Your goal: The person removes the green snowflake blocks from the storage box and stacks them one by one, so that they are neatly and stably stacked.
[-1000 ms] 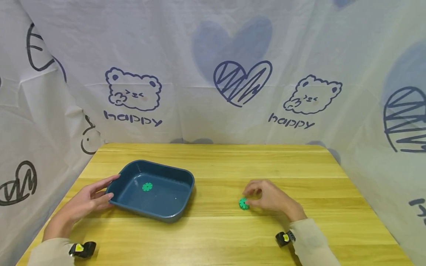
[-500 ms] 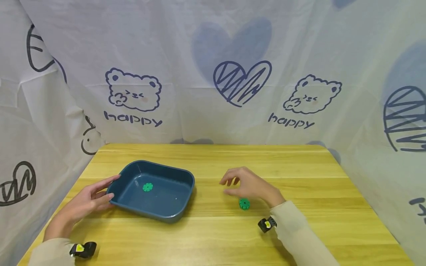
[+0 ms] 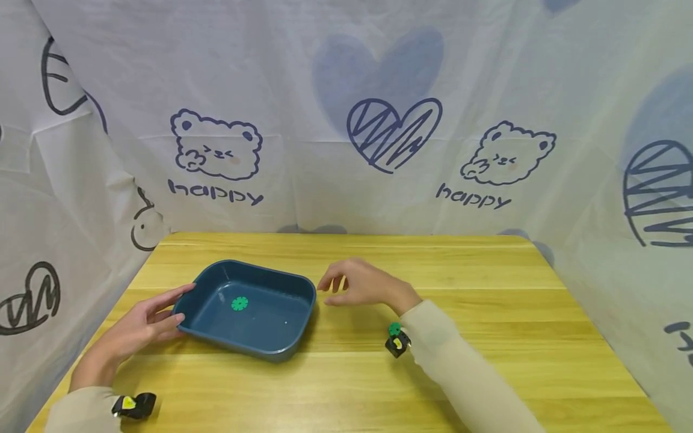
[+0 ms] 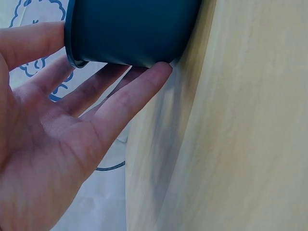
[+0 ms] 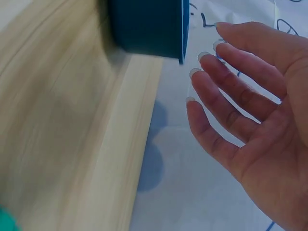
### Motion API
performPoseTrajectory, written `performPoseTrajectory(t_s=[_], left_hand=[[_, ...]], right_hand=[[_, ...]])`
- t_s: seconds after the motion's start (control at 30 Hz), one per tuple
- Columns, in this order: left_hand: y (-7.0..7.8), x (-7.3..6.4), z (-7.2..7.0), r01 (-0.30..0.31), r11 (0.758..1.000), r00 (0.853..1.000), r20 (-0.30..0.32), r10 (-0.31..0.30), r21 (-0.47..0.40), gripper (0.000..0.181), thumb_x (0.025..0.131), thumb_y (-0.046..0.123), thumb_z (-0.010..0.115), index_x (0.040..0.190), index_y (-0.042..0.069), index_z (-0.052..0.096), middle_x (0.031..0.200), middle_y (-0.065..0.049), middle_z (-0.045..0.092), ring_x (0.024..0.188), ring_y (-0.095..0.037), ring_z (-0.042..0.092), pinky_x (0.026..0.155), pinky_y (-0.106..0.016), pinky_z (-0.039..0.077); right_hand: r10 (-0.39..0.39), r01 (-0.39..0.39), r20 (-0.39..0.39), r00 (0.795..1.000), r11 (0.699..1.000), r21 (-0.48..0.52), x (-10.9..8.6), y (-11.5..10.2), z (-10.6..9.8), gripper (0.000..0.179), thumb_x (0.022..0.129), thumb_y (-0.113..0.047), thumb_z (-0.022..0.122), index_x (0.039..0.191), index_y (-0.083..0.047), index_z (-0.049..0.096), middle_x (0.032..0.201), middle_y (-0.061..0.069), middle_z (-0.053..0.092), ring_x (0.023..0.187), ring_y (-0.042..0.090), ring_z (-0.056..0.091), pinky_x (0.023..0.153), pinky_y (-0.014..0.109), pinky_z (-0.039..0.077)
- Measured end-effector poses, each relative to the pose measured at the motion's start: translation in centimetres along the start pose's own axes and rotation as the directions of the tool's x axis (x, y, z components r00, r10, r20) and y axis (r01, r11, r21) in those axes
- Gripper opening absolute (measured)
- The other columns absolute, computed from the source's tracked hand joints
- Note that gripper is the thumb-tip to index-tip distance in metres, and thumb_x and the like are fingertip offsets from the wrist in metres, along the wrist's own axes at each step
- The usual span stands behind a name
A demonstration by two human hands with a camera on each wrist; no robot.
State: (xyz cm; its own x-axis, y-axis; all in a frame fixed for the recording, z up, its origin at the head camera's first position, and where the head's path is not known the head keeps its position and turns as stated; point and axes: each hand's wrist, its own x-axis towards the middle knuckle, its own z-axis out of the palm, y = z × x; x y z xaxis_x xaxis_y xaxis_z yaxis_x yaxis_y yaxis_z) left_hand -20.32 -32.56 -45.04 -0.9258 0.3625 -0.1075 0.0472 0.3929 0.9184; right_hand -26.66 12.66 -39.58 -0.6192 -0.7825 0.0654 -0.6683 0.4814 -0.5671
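A dark blue basin (image 3: 254, 352) sits on the left half of the table, and a green notched disc (image 3: 240, 304) lies flat inside it. My left hand (image 3: 138, 328) is at the basin's left end; in the left wrist view its straight fingers (image 4: 130, 96) touch the outer wall near the rim. My right hand (image 3: 360, 282) hovers just off the basin's right rim with nothing in it, fingers loosely bent in the right wrist view. Another green notched disc (image 3: 394, 328) lies on the table below the right forearm, partly covered by the wrist camera.
The light wooden table (image 3: 487, 270) is bordered by a white cloth (image 3: 325, 198) printed with bears and hearts at the back and sides. A black wrist camera (image 3: 397, 344) sticks out under the right sleeve, another wrist camera (image 3: 135, 406) under the left.
My right hand has left the green notched disc on the table and moved left to beside the basin's rim. The left hand and the basin have stayed put.
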Motion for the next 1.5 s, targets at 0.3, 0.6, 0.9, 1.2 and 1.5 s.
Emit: performPoseTrajectory(t_s=[0.3, 0.6, 0.9, 1.2, 1.5], left_hand=[[0.0, 0.0, -0.1, 0.01, 1.0, 1.0, 0.004, -0.009, -0.017, 0.067, 0.105, 0.013, 0.059, 0.162, 0.002, 0.025, 0.164, -0.038, 0.012, 0.115, 0.018, 0.053, 0.089, -0.028, 0.063], [-0.1, -0.1, -0.1, 0.007, 1.0, 1.0, 0.012, -0.006, -0.025, 0.067, 0.105, 0.012, 0.058, 0.163, 0.002, 0.024, 0.164, -0.038, 0.011, 0.116, 0.018, 0.053, 0.089, -0.027, 0.062], [0.0, -0.1, -0.1, 0.016, 1.0, 1.0, 0.003, -0.016, -0.016, 0.068, 0.105, 0.013, 0.06, 0.163, 0.003, 0.025, 0.165, -0.037, 0.012, 0.114, 0.021, 0.05, 0.089, -0.027, 0.063], [0.1, 0.0, -0.1, 0.009, 1.0, 1.0, 0.008, -0.009, -0.019, 0.068, 0.105, 0.013, 0.06, 0.162, 0.001, 0.025, 0.164, -0.038, 0.012, 0.115, 0.019, 0.053, 0.089, -0.029, 0.063], [0.0, -0.1, -0.2, -0.007, 0.999, 1.0, 0.012, 0.007, -0.042, 0.069, 0.105, 0.012, 0.06, 0.162, -0.001, 0.024, 0.164, -0.039, 0.012, 0.115, 0.019, 0.053, 0.089, -0.028, 0.063]], right_hand=[[0.022, -0.021, 0.125, 0.992, 1.0, -0.007, 4.5, -1.9, 1.1, 0.03, 0.092, -0.02, 0.078, 0.118, -0.006, 0.076, 0.116, 0.006, 0.077, 0.092, 0.012, 0.069, 0.08, 0.018, 0.057], [0.027, -0.023, 0.185, 0.982, 0.999, -0.025, 8.0, -2.8, 2.4, 0.029, 0.092, -0.019, 0.079, 0.117, -0.005, 0.077, 0.115, 0.009, 0.077, 0.085, 0.006, 0.065, 0.076, 0.013, 0.054], [-0.009, 0.017, 0.199, 0.98, 0.999, -0.039, 10.6, -3.4, 4.2, 0.029, 0.091, -0.018, 0.08, 0.116, -0.004, 0.077, 0.115, 0.009, 0.077, 0.088, 0.006, 0.066, 0.077, 0.01, 0.053], [0.043, -0.024, 0.252, 0.967, 0.997, -0.079, 13.4, -4.8, 4.4, 0.028, 0.091, -0.018, 0.08, 0.116, -0.006, 0.077, 0.114, 0.006, 0.077, 0.093, 0.005, 0.066, 0.079, 0.01, 0.053], [0.052, -0.044, 0.235, 0.971, 0.998, -0.04, 15.3, -5.8, 5.2, 0.025, 0.089, -0.018, 0.082, 0.112, -0.007, 0.078, 0.104, -0.001, 0.076, 0.091, 0.004, 0.065, 0.077, 0.008, 0.052]])
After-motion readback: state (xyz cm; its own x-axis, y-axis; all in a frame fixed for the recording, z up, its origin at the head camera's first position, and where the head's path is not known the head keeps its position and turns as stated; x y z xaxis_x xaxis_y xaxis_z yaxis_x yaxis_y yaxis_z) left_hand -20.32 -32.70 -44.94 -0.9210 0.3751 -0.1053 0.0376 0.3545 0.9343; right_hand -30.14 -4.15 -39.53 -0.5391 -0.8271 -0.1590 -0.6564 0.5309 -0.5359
